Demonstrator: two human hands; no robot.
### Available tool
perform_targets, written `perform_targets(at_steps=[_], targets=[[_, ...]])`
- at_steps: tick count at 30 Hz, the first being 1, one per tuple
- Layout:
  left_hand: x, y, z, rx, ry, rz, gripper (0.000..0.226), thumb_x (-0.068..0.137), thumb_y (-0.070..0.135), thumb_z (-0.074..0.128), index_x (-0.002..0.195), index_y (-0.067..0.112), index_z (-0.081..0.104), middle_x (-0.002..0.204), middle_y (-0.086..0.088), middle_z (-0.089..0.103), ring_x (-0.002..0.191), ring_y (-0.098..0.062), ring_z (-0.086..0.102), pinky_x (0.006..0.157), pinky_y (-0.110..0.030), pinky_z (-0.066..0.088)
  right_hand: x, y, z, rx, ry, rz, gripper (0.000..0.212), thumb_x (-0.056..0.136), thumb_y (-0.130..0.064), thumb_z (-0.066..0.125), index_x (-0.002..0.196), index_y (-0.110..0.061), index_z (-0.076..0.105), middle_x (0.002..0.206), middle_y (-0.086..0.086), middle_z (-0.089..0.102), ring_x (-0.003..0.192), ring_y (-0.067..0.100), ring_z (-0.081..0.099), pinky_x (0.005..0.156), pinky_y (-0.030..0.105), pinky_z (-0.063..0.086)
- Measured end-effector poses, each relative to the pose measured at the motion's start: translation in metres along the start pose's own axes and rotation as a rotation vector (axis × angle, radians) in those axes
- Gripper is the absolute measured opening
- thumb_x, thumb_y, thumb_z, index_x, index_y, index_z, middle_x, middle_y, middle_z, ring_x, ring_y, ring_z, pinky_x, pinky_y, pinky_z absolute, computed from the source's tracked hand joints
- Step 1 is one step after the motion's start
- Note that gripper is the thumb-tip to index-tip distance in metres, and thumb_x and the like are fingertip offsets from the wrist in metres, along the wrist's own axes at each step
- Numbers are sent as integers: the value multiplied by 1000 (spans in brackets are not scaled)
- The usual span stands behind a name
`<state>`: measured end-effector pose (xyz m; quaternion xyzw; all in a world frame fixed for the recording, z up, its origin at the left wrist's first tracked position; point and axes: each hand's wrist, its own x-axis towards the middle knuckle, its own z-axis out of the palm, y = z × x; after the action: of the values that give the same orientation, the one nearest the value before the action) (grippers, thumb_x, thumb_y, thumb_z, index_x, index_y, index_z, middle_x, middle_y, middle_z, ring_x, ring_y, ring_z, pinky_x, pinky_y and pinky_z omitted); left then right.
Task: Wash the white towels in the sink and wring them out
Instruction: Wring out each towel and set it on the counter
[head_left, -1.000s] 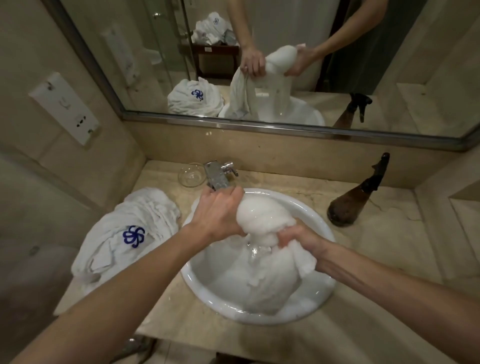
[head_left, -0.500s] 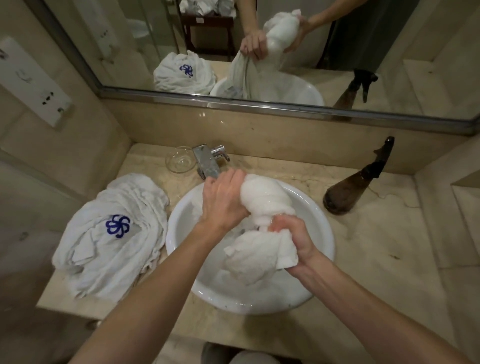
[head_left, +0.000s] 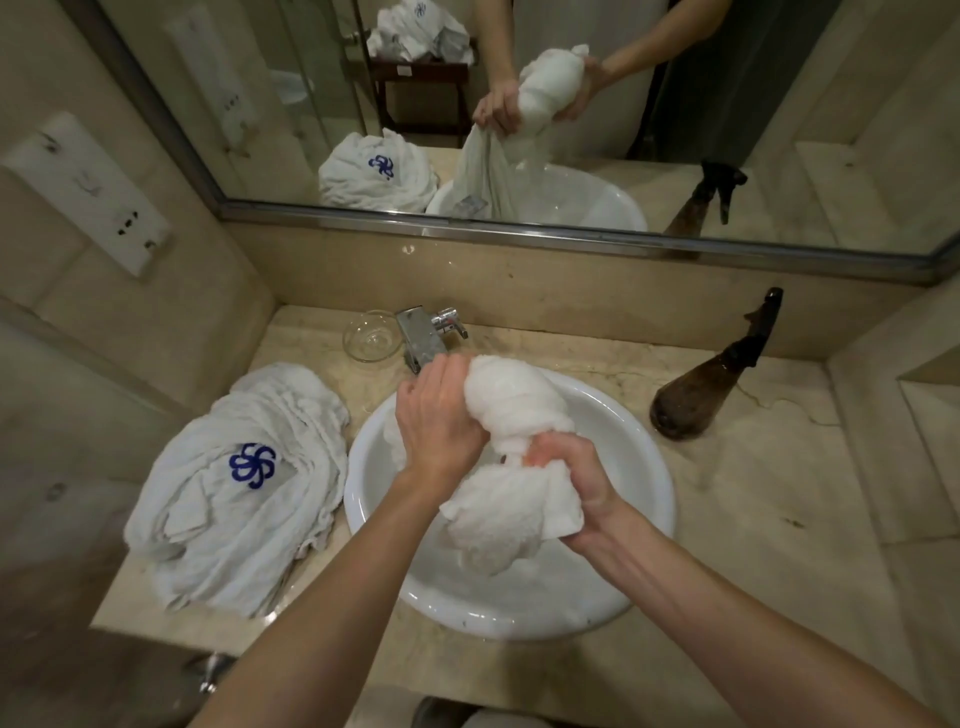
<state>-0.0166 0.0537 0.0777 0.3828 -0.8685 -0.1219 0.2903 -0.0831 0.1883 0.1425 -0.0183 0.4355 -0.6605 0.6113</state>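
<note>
Nearest me, my two forearms reach in over the front rim of the white sink (head_left: 655, 551), which I take as my landmark. Above the bowl my right hand (head_left: 576, 480) grips the white towel (head_left: 511, 447) at its twisted waist, fingers curled tight around it, with the loose lower end bunched under my palm and hanging down into the bowl. Just beyond it my left hand (head_left: 439, 423) wraps around the upper end of the same towel, fingers curled round the far side, where the cloth stands up as a thick rolled knob above the back of the sink.

To the left of the sink, touching its rim, a heap of white towels (head_left: 236, 491) lies on the counter (head_left: 753, 519), one showing a blue flower logo (head_left: 253, 464). Behind the sink stands the chrome faucet (head_left: 423, 335), with a clear glass dish (head_left: 371, 335) just left of it. To the right of the sink, well apart, a brown spray bottle (head_left: 711, 384) leans on the counter. Farthest back, the mirror (head_left: 779, 104) reflects my hands and the towel.
</note>
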Motion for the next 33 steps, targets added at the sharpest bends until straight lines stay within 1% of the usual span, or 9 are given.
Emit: perform_targets(at_steps=[6,8,10,13,16,19,24,29,33], targets=[[-3,6,-18,-96,-12,-69,35,70,22,73,101,22,57,86,9,52,83,-21,55,70,-31,22,3,-3,-4,-80,-38,15,20,56,-1,50,60,-8,68,60,7,58,54,19,58,51,23,47],[9,2,-34,-147,-227,-40,51,65,32,81,108,23,55,92,13,51,91,-23,58,72,-34,31,4,-9,-11,-174,-45,25,26,51,-2,56,73,-4,70,71,13,60,63,24,60,56,27,49],[26,-9,-59,-298,-533,47,89,56,43,87,133,29,45,115,12,54,112,-17,56,86,-35,44,2,-19,-14,-321,-69,6,42,46,0,59,87,2,70,80,18,63,71,29,61,63,31,51],[57,-15,-101,-423,-975,312,132,54,53,91,157,34,11,151,12,34,137,-1,34,116,-20,26,-3,-43,-10,-641,-140,-142,54,46,7,56,99,4,67,79,11,65,72,20,63,61,25,49],[77,2,-113,-392,-1067,471,121,56,54,88,156,28,25,147,8,44,135,-4,40,116,-26,30,-5,-67,4,-957,-242,-211,55,46,6,61,98,-7,67,78,-1,64,69,7,60,57,21,47],[84,27,-111,-530,-1208,401,97,61,34,92,144,24,43,133,6,58,123,-9,56,105,-32,46,-5,-87,18,-1303,-283,-234,49,46,-2,69,95,-9,69,85,-8,66,74,4,60,63,26,49],[76,27,-100,-566,-1380,241,44,67,19,91,105,24,69,101,7,74,97,-14,70,81,-29,55,-6,-101,24,-1644,-159,-190,44,54,-8,86,91,-17,66,89,5,73,82,24,69,67,40,54],[63,13,-98,-672,-1217,123,38,63,20,88,97,14,73,91,0,76,84,-15,71,69,-25,55,-5,-91,-3,-1553,-67,-314,73,54,-28,92,113,-30,50,106,-8,66,97,17,65,81,41,56],[59,-7,-108,-793,-1161,44,47,62,18,85,105,3,71,102,-15,75,91,-28,73,78,-37,58,-19,-79,-39,-1288,-142,-272,102,51,-37,94,136,-49,39,133,-28,52,126,-4,50,105,19,42]])
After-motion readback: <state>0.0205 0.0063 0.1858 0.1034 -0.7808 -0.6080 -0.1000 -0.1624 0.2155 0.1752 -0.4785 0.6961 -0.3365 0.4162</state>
